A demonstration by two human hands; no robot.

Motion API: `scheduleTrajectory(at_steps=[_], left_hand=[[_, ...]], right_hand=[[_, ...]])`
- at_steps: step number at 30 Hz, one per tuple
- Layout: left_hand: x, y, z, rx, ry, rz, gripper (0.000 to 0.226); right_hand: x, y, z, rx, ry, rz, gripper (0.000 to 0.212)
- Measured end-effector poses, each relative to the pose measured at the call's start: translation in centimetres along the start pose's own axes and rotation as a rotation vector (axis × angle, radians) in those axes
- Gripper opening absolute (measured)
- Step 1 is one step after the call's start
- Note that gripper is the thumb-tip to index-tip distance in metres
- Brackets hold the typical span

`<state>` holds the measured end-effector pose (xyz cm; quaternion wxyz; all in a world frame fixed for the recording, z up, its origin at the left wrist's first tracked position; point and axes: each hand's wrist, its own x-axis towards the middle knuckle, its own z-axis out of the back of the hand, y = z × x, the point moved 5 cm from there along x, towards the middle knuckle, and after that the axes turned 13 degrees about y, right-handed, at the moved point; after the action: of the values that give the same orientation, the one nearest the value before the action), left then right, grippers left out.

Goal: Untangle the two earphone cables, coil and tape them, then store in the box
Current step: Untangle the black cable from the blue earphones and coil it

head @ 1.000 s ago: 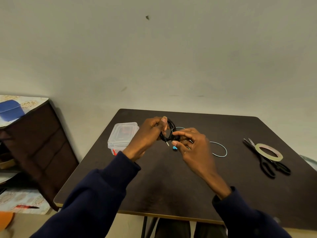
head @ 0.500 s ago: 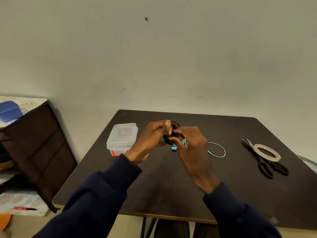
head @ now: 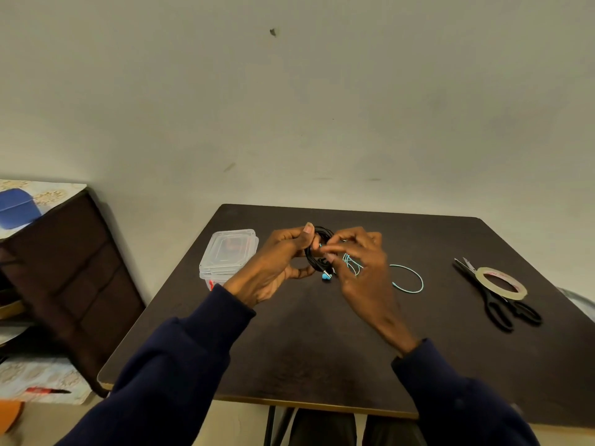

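The black cable (head: 317,252), loose a second ago, now sits coiled in the left hand (head: 277,262), the right hand (head: 360,268) pinching it, probably ready for the tape (head: 502,281) at 3 o'clock.

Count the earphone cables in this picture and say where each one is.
2. The coiled black earphone cable is gripped in the left hand; the thin turquoise earphone cable runs from the right hand onto the dark brown table. The hands hide parts of both.

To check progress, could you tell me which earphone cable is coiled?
The black cable, gripped in the left hand; the light blue cable trails loose onto the table.
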<state>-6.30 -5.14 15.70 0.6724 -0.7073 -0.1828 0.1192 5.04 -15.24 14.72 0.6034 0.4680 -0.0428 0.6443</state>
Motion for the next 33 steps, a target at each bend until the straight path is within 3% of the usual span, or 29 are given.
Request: scheduleTrajectory(at_steps=[6,14,23,33], left_hand=[[0.1,-0.4,0.3,-0.078,0.013,0.018,0.039],[0.2,0.0,0.4,-0.148,0.063,0.039,0.034],[0.1,-0.2,0.6,-0.184,0.09,0.075,0.033],[-0.2,-0.6,0.9,-0.175,0.026,0.088,0.029]], right_hand=[[-0.5,-2.7,0.8,0.699,-0.226,-0.286,0.022],[-0.8,-3.3,-3.0,1.412,0.117,-0.528,0.042],[-1.2,-2.5,-4.3,1.678,0.303,-0.491,0.035],[-1.5,-3.2,-4.8,1.64,0.302,-0.507,0.035]])
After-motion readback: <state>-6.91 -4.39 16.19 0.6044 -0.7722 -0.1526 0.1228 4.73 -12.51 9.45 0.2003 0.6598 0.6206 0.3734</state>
